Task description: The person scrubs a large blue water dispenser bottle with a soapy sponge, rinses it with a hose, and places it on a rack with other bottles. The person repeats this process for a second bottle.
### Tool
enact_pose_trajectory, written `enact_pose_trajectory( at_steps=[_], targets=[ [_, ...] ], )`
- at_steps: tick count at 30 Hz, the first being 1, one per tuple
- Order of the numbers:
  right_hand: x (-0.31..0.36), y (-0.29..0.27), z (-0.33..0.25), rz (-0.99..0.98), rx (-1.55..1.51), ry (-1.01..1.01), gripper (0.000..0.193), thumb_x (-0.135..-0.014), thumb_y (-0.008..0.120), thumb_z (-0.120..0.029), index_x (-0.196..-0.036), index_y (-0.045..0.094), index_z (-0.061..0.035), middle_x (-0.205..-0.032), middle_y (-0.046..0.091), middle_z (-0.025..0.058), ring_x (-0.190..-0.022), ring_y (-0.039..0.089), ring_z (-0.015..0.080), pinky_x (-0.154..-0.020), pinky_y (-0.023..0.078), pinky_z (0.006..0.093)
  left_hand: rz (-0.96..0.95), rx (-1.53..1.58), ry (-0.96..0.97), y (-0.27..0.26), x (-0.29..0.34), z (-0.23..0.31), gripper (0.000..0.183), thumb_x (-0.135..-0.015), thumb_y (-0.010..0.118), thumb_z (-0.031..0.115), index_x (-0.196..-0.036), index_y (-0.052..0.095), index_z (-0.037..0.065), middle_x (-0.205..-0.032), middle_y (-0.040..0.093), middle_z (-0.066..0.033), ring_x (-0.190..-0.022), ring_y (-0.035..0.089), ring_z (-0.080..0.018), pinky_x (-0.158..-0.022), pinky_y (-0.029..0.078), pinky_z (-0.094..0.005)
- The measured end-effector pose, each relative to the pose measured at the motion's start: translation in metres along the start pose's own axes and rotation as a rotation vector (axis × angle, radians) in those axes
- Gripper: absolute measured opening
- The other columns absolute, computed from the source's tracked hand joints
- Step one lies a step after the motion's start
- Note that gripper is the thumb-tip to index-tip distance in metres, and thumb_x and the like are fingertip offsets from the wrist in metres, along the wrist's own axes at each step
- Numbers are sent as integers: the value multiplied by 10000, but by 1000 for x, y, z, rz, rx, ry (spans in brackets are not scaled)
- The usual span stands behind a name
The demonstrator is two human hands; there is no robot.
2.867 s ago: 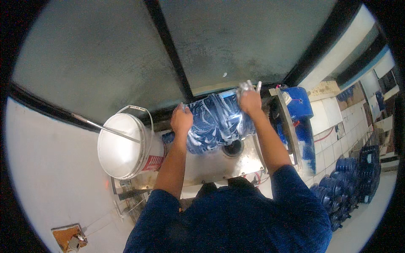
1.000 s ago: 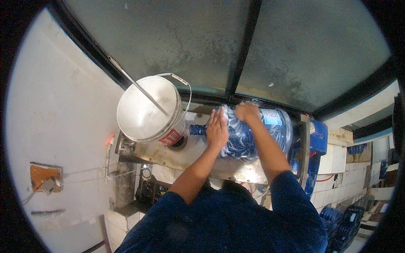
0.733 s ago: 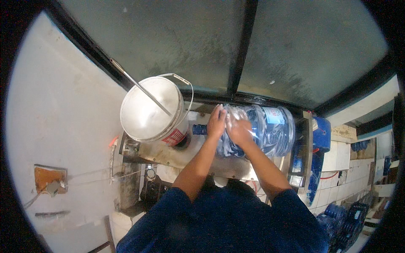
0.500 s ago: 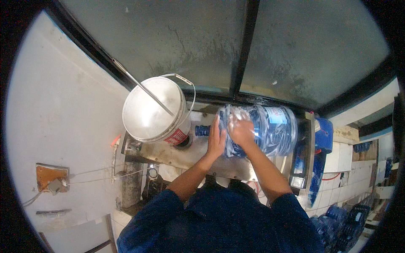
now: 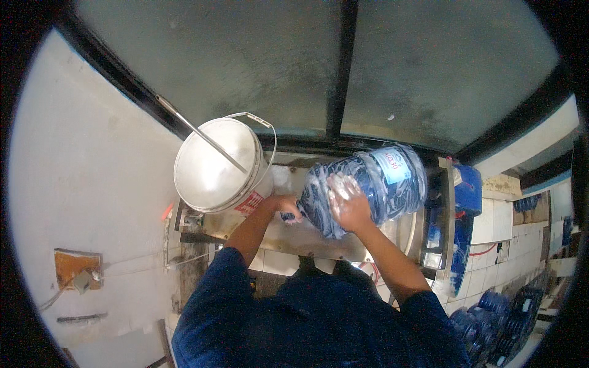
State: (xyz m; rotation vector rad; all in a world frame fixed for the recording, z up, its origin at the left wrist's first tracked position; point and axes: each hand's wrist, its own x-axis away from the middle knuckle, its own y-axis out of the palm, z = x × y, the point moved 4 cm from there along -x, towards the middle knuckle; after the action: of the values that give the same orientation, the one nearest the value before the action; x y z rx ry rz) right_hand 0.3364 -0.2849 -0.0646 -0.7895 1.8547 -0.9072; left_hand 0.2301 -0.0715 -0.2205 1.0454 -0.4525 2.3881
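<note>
A large blue water jug [image 5: 383, 193] lies on its side on the metal bench [image 5: 288, 236], streaked with white suds and bearing a pale label. Its neck points left, toward me. My left hand [image 5: 287, 206] is closed round the neck, beside the bucket. Against the jug's foamy side, near its shoulder, my right hand [image 5: 350, 202] lies flat with stretched fingers and suds on its back. Whether anything is under that palm is hidden.
A white bucket [image 5: 215, 162] with a raised wire handle stands left of the jug, a metal rod [image 5: 199, 132] resting across its top. Dark-framed glass panes [image 5: 245, 67] rise behind the bench. Several blue jugs [image 5: 491, 325] sit at lower right.
My left hand has gone from the jug's shoulder down to its neck. The jug has turned, its neck swinging nearer me and its label shifting. My right hand has flattened on its side.
</note>
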Motion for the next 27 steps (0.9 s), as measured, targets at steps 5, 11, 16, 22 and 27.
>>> enact_pose_trajectory(
  at_steps=[5,11,16,22,27],
  targets=[
    [7,-8,-4,35,-22,-27,459,-920,597,-187,-1356,583,-44,-1382,590,171,-1318,535,353,-1136,390,500,45,-13,-31,6,-3,-8,267,-676,807,270,-723,711,24,-628,679,-89,-624,691,-219,-603,539,-391],
    [-27,14,-5,21,58,90,444,-991,535,-259,-1338,570,16,-1379,578,211,-1308,517,376,-1172,318,507,915,-630,-16,-8,44,35,438,-665,750,209,-1030,674,-20,-970,724,-233,-888,726,-351,-800,557,-492],
    [-75,33,11,-55,73,198,477,-1038,421,-322,-1288,599,42,-1342,602,237,-1296,528,384,-1155,332,505,1038,-380,266,-25,24,25,807,-744,691,348,-1437,474,-6,-1363,569,-283,-1256,567,-424,-1071,427,-471],
    [-71,33,6,-50,-57,290,430,-995,485,-272,-1244,612,55,-1321,599,266,-1284,532,402,-1120,384,508,1187,93,469,-54,4,131,727,-1016,327,508,-1529,370,-5,-1501,461,-259,-1398,436,-412,-1177,309,-449],
    [-5,26,12,33,77,13,490,-890,580,-177,-1350,569,-10,-1392,548,255,-1321,491,442,-1157,324,562,1152,-22,-1,-57,9,177,728,-1064,209,522,-1446,478,-36,-1464,515,-231,-1396,443,-386,-1183,304,-458]
  ],
)
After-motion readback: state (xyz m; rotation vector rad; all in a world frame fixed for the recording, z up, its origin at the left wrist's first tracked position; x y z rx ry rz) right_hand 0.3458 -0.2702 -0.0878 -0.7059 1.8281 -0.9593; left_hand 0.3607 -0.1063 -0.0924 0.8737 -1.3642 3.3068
